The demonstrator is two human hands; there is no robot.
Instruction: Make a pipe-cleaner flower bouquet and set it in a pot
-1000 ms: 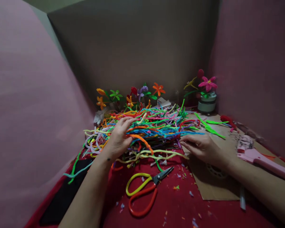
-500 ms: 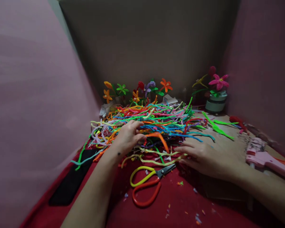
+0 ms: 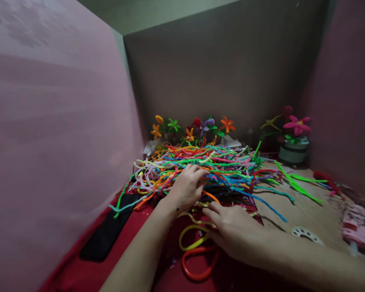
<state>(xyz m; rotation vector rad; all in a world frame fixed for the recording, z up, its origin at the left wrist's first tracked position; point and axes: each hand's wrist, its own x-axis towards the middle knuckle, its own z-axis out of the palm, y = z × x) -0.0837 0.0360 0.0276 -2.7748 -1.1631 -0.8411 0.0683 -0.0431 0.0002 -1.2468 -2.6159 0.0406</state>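
Observation:
A loose heap of many-coloured pipe cleaners (image 3: 231, 170) lies across the table. My left hand (image 3: 187, 186) is at the heap's front edge, its fingers curled down around some pipe cleaners; the fingertips are partly hidden. Below it, my right hand (image 3: 234, 229) reaches in from the right, fingers stretched out and apart. It passes over pale yellow pipe cleaners (image 3: 196, 220) lying in front of the heap. Under that hand are the scissors, with one yellow handle loop (image 3: 182, 239) and one red loop (image 3: 185, 269) showing; their blades are hidden.
Pipe-cleaner flowers (image 3: 228, 123) stand behind the heap, and a pink flower (image 3: 297, 125) rises from a pale green pot (image 3: 293, 152). A black phone-like slab (image 3: 105, 233) lies left on red cloth. To the right are a white curved piece (image 3: 305, 234) and a pink glue gun (image 3: 360, 233).
My right hand has moved left, now covering the scissor blades. My left hand stays at the heap. The camera view has shifted, and the white curved piece has come into sight.

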